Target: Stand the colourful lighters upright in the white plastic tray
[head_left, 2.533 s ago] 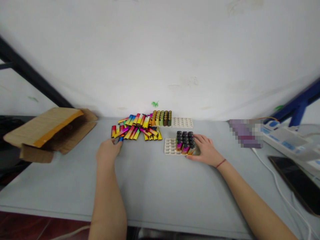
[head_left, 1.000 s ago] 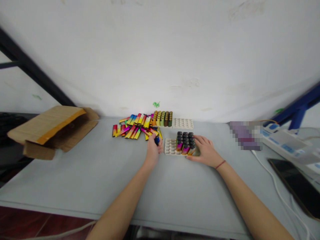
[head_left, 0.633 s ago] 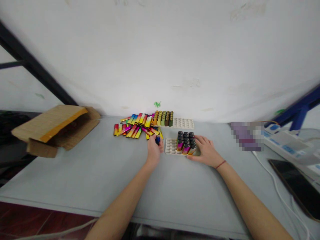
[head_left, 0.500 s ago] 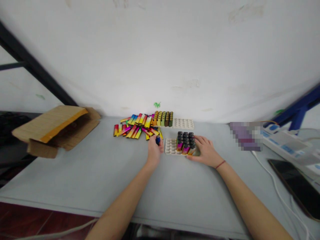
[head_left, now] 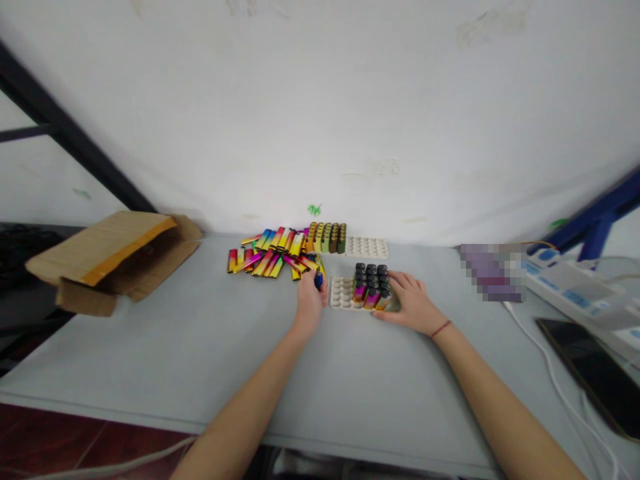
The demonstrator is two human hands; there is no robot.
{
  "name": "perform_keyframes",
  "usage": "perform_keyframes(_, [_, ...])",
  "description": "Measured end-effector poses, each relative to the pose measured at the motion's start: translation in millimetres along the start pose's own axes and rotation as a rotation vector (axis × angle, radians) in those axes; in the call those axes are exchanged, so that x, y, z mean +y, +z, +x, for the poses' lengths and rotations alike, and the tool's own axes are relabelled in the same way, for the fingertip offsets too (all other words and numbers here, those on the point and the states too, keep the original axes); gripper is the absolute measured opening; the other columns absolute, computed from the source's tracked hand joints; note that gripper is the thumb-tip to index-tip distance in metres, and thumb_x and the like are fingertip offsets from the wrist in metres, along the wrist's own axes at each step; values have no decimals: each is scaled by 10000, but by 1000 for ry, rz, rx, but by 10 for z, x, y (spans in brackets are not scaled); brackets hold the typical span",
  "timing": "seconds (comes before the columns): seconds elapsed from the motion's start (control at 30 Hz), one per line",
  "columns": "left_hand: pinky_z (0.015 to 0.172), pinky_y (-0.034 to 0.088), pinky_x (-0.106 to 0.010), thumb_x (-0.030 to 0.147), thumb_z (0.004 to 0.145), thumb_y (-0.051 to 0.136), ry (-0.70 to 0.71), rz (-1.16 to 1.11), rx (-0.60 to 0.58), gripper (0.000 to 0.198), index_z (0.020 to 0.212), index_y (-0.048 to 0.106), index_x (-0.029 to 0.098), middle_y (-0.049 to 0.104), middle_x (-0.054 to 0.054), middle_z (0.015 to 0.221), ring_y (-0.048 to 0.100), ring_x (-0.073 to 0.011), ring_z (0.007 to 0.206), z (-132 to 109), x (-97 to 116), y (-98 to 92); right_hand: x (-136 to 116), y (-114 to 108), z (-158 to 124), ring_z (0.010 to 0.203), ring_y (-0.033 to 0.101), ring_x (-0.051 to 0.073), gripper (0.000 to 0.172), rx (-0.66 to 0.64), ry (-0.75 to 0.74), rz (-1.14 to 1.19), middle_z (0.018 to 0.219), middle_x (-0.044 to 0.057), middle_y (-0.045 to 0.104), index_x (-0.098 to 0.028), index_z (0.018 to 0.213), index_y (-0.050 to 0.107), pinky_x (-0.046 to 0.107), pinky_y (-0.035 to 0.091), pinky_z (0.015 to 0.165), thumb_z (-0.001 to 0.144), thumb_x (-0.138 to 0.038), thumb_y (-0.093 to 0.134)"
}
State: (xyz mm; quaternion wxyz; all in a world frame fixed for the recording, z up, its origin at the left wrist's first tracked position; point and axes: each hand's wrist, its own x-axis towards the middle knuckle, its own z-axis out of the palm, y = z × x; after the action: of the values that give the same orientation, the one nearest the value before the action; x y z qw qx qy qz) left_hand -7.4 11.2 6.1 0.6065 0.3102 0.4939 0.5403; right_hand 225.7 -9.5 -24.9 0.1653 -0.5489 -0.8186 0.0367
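Note:
My left hand (head_left: 310, 297) is closed in a fist around a small dark blue lighter (head_left: 319, 280), most of which the fingers hide. Just right of it sits a white tray with round holes (head_left: 342, 293). Black-topped lighters (head_left: 371, 283) with shiny pink and gold bodies stand upright in the tray's right part; its left holes show bare. Against the tray's right end rests my right hand (head_left: 411, 301), fingers spread around the corner. Beyond my left hand lies a loose pile of shiny coloured lighter shells (head_left: 273, 253).
Upright gold and green shells (head_left: 327, 238) fill rows behind, beside a second white holed tray (head_left: 367, 247). An open cardboard box (head_left: 115, 257) lies at the left. On the right are a power strip (head_left: 575, 287), a white cable (head_left: 543, 350) and a dark phone (head_left: 593, 373).
The blue lighter in my left hand has shifted slightly to the right with a small turn of the hand. My right hand and the tray stay where they were.

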Motion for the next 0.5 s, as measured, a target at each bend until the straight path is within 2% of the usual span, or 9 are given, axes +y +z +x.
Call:
perform_keyframes(0.1, [374,148,-207,579,852,367,49,15,25,485,537,350,210,237,75,399,195,-62,356,2,-45,-11,-1,2,2,1209,460,343,743,3,-1,-6,1361,158,519,-192,1286,536,495,377,956,734,-686,594])
perform_keyframes(0.2, [409,221,-212,653,836,386,223,96,-35,491,680,453,192,324,72,449,286,-78,402,-16,-79,-29,-5,2,2,1209,460,345,749,2,-1,-13,1361,164,519,-180,1273,544,494,378,954,732,-696,590])
perform_keyframes(0.27, [465,311,-219,589,860,436,389,206,-136,408,862,502,186,421,63,519,384,-97,462,-40,-81,-45,-8,2,1,1210,460,345,749,4,-1,-14,1361,169,519,-175,1269,545,494,374,959,732,-695,590])
perform_keyframes(0.33, [594,420,-250,479,899,454,556,357,-241,305,993,511,193,553,21,663,508,-123,595,-70,-61,-59,-11,1,0,1210,460,343,746,6,0,-13,1362,170,518,-174,1270,543,492,372,965,735,-691,592])
perform_keyframes(0.43, [836,458,-330,381,916,463,798,606,-335,247,990,588,182,633,-77,948,583,-179,897,-110,2,-70,-15,-3,-1,1211,460,341,743,7,3,-13,1362,163,519,-180,1280,537,489,373,967,735,-681,598])
perform_keyframes(0.5, [868,458,-343,343,901,503,903,708,-388,225,978,632,177,633,-94,993,579,-195,953,-128,50,-73,-16,-5,-1,1212,459,341,743,7,2,-13,1362,158,520,-187,1289,532,487,373,968,733,-674,604])
